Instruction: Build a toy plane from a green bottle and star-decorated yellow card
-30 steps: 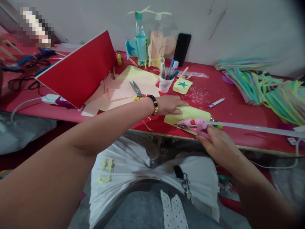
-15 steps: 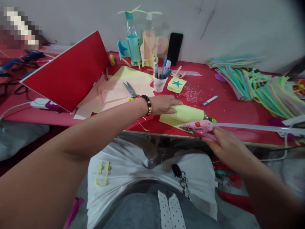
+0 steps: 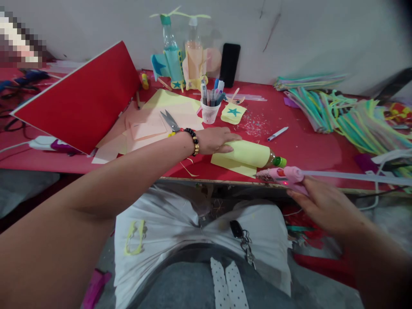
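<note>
Left hand (image 3: 214,141) open, palm down, fingers extended, pressing yellow paper (image 3: 241,155) rolled around bottle (image 3: 272,161); green cap points right. Roll lies near edge of red table (image 3: 309,150). Right hand (image 3: 325,210) curled, gripping pink glue gun (image 3: 286,175) fed by long glue stick (image 3: 354,177); nozzle just beside paper's near edge. Scissors (image 3: 169,121), pen cup (image 3: 209,112) farther left.

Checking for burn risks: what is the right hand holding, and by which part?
The right hand holds a pink hot glue gun by its handle.
</note>
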Action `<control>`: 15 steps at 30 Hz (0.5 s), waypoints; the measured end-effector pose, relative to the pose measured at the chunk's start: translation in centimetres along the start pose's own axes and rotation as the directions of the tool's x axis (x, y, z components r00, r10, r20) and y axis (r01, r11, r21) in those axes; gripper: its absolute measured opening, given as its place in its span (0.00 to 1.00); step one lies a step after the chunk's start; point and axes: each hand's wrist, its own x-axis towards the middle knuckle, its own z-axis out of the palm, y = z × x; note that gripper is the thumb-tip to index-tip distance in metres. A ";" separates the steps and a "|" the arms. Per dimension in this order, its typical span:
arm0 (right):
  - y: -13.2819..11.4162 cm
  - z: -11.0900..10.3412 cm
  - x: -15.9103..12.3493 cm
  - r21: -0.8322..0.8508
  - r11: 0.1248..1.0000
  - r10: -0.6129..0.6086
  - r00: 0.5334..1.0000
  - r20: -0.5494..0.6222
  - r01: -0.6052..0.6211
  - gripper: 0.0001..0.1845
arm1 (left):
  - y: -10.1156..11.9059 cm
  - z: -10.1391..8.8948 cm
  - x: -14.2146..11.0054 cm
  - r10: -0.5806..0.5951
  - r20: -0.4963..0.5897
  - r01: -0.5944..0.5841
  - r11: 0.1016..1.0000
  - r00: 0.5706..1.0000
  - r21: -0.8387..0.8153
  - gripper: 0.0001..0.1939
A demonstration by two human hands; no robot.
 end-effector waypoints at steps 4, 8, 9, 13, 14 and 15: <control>0.0 0.0 -0.2 -0.018 1.000 -0.007 1.000 0.001 0.007 0.10 | 0.0 0.0 0.0 0.002 0.005 -0.002 1.000 1.000 0.007 0.28; -0.7 -0.2 0.0 -0.004 1.000 -0.002 1.000 0.029 0.002 0.09 | 0.0 0.0 0.0 -0.003 0.002 0.003 1.000 1.000 0.014 0.28; -0.9 -0.2 0.1 0.002 1.000 -0.002 0.999 0.036 0.002 0.09 | 0.0 0.0 0.0 -0.004 0.001 0.004 1.000 1.000 0.015 0.28; -1.7 -0.1 0.9 0.029 0.999 -0.016 0.998 0.054 0.014 0.08 | 0.0 0.1 0.0 -0.001 -0.005 0.001 1.000 1.000 0.013 0.28; -1.9 0.0 1.2 0.035 0.999 -0.020 0.998 0.051 0.018 0.08 | 0.0 0.1 0.1 0.001 -0.002 -0.001 1.000 1.000 0.015 0.28; -2.1 0.1 1.4 0.038 0.999 -0.024 0.999 0.040 0.023 0.08 | 0.0 0.1 0.1 0.004 0.001 -0.004 1.000 1.000 0.017 0.28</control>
